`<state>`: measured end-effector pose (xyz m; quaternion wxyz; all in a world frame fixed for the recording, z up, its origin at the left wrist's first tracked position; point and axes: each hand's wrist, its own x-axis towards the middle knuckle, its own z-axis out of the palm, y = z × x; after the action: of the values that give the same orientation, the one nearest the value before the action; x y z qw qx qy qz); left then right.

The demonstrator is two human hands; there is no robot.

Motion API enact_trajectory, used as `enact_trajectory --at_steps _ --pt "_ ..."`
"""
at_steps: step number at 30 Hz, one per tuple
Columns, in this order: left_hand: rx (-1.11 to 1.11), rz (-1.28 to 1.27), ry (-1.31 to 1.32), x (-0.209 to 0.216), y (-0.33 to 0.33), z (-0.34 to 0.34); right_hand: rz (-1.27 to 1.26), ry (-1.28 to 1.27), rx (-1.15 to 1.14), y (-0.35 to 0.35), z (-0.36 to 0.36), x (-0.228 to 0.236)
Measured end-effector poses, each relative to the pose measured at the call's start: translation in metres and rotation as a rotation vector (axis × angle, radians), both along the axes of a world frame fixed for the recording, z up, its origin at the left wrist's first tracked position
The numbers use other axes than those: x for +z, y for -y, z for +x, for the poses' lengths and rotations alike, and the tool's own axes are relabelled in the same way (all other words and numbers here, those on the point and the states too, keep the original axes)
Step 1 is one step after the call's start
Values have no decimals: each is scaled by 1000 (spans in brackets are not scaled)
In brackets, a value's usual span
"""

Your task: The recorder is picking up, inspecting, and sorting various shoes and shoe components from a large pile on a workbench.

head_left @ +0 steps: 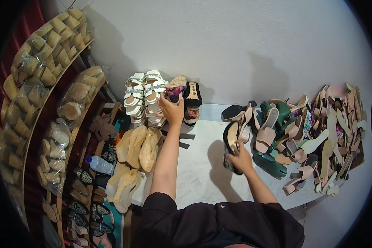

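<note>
My left hand [172, 111] is at the wall side of the table, its fingers wrapped round the lower part of a floral purple sandal [176, 88]. Stacked white strappy sandals [134, 94] stand to its left, and a black-edged sandal [193, 94] atop another shoe is on its right. Over the middle of the table, my right hand [241, 158] grips a black-edged sandal [231, 142] with a pale insole, held upright on its side. Its far side is hidden from view.
A heap of pink, green and floral sandals [268, 126] covers the right of the white table [194, 177]. Wooden shoe lasts [135, 149] lie at the left edge. Beyond them, curved shelves [49, 89] carry wrapped lasts, a water bottle [100, 164] and more shoes.
</note>
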<state>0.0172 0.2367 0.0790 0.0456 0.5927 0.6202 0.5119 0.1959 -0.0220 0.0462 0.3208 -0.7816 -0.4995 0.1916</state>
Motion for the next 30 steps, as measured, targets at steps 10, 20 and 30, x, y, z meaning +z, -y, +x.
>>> enact_trajectory --at_steps 10,20,30 --pt "-171 464 -159 55 16 -16 320 -281 171 -162 16 130" --pt "-331 -19 -226 34 -17 -54 -165 -499 349 -265 -35 112" --pt "-322 44 -220 25 -17 -40 431 -509 474 -277 -16 71"
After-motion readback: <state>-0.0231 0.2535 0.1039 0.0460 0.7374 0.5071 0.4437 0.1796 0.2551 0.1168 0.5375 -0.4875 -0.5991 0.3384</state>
